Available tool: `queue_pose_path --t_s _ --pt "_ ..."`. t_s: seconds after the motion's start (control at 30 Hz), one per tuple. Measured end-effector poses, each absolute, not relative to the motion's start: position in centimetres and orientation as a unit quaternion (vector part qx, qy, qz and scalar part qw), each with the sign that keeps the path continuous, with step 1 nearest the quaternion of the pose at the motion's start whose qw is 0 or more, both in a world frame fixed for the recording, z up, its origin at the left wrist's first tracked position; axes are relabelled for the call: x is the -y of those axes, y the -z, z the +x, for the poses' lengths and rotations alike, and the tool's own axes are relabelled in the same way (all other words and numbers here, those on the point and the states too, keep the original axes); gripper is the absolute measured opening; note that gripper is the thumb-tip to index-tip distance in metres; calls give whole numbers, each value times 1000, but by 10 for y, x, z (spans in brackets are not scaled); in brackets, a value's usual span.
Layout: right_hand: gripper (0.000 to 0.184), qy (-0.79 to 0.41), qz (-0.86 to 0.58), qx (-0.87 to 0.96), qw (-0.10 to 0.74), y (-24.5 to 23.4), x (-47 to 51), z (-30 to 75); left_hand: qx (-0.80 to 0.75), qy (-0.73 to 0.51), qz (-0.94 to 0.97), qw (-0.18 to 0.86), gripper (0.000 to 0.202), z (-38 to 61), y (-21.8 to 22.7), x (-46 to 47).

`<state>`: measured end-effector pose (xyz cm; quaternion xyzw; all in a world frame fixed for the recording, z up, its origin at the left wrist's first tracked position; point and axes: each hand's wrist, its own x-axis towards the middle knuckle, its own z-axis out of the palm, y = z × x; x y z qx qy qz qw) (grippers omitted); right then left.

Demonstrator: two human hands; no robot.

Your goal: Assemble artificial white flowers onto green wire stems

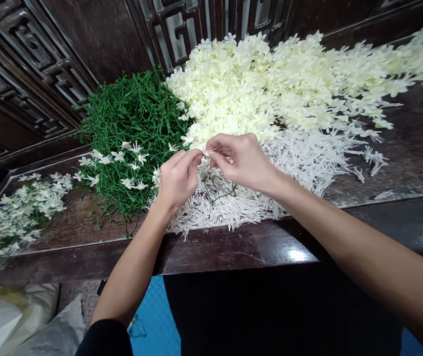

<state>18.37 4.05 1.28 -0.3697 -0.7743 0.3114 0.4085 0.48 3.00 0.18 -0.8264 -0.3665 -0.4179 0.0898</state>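
Observation:
My left hand (pixel 179 177) is closed in a pinch on a thin green artificial stem, part of which hangs below my fingers. Tip to tip with it, my right hand (pixel 239 160) pinches a small white flower piece (pixel 207 154) against the stem's end; my fingers hide most of it. Under both hands spreads a heap of thin white stamen-like pieces (pixel 304 158). Behind them rises a big pile of pale cream artificial petals (pixel 230 89). To the left lies a tangled mound of green stems (pixel 133 113), with several white flowers (pixel 118 156) on it.
Assembled white flowers on green stems (pixel 19 212) lie at the far left of the dark wooden bench (pixel 411 133). Carved wooden lattice panels (pixel 29 39) stand along the back. Pale sacks (pixel 59 326) and a blue surface (pixel 157 316) are below the front edge.

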Motion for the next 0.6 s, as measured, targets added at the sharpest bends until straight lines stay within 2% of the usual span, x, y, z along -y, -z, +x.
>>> queue_pose_path --t_s 0.1,0.2,0.3,0.43,0.6 --pt "13 -319 -361 767 423 -17 -43 184 374 403 -830 90 15 3 -8 -30" --pt "13 -305 -389 772 398 -22 -46 190 377 390 -834 98 15 -3 -13 -33" --pt "13 -300 -445 772 341 -27 -51 200 419 427 -793 114 15 -14 -17 -38" --pt "16 -338 -438 804 216 -32 -54 212 499 496 -699 131 7 -30 -25 -43" --pt "19 -365 -406 829 124 -28 -55 214 554 531 -621 157 40 -37 -34 -43"
